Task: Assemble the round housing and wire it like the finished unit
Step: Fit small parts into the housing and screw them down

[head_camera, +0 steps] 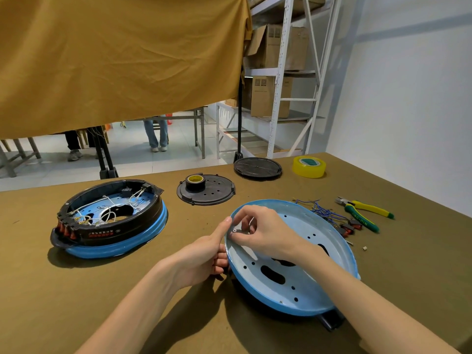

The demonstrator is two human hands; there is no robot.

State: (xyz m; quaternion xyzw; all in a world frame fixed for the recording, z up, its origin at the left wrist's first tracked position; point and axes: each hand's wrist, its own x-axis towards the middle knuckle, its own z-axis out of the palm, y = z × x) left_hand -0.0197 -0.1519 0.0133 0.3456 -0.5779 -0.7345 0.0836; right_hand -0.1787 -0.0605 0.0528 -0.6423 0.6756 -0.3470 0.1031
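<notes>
A blue round housing pan (301,290) lies tilted on the table in front of me, its pale inside with several holes facing up. My left hand (204,256) grips its left rim, thumb on top and fingers underneath. My right hand (258,229) reaches inside near that rim and pinches a small white ring terminal (234,230) between thumb and fingertips. The finished unit (109,221) sits at the left: a blue base with a black ring, white wires and red switches.
Blue wires (323,210) and red-black switches (351,227) lie right of the pan, beside yellow-green pliers (365,210). Behind are a black perforated cover (207,192) carrying a black tape roll (195,181), a second black disc (258,167) and yellow tape (309,166).
</notes>
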